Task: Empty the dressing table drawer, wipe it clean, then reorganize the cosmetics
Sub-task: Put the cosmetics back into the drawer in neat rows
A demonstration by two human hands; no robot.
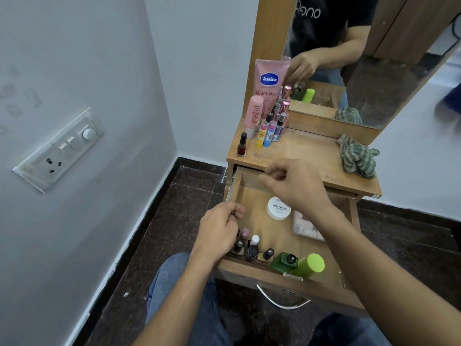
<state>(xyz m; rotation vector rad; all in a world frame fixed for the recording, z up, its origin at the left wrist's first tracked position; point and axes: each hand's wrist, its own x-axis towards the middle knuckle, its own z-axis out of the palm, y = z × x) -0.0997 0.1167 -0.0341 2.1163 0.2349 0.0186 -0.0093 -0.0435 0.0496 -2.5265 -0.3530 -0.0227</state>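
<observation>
The wooden drawer (252, 193) of the dressing table is pulled out. Along its front stand several nail polish bottles (253, 248), a green glass bottle (284, 262) and a lime-green cylinder (310, 265). A white nail polish remover jar (278, 208) and a clear box of white pads (303, 227) lie further back. My left hand (219, 227) curls over the drawer's left wall, thumb inside. My right hand (293, 184) hovers over the back of the drawer, its fingers loosely bent, with nothing in it.
On the tabletop (304, 151) a Vaseline tube (269, 81), a pink bottle (254, 113), a dark red polish bottle (242, 144) and several lip balms (267, 133) stand at the left. A checked cloth (358, 156) lies at the right. Mirror behind, wall and socket panel (59, 148) at left.
</observation>
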